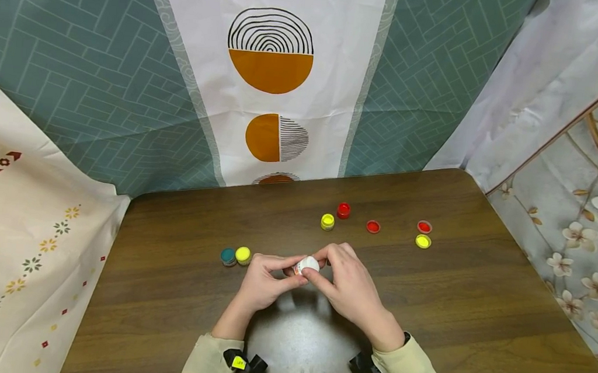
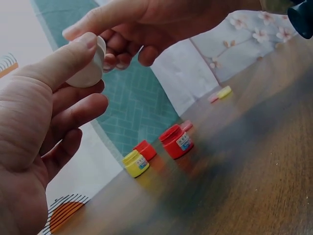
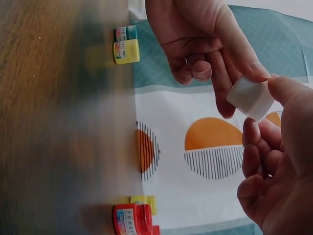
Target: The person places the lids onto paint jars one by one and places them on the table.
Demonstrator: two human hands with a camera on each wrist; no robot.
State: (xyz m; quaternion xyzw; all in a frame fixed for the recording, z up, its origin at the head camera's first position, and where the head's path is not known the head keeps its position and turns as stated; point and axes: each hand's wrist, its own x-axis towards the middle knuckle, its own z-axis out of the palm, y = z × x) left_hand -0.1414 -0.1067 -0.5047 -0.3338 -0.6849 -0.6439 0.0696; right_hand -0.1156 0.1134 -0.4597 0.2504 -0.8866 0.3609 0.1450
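A small white jar (image 1: 307, 265) with a bit of printed label is held between both hands above the table. My left hand (image 1: 265, 280) pinches its labelled side between thumb and fingers. Thumb and fingers of my right hand (image 1: 349, 284) grip the white jar at its other end. The right wrist view shows both thumbs on the white jar (image 3: 252, 98); the fingers cover part of it. Left of the hands stand a teal-topped jar (image 1: 228, 256) and a yellow-topped jar (image 1: 243, 256), side by side.
Beyond the hands are a yellow jar (image 1: 328, 221) and a red jar (image 1: 344, 210). Another red jar (image 2: 176, 142) appears in the wrist views. To the right lie a red lid (image 1: 373, 226), another red lid (image 1: 425, 226) and a yellow lid (image 1: 423, 241). Patterned cloth hangs behind the table (image 1: 162, 310).
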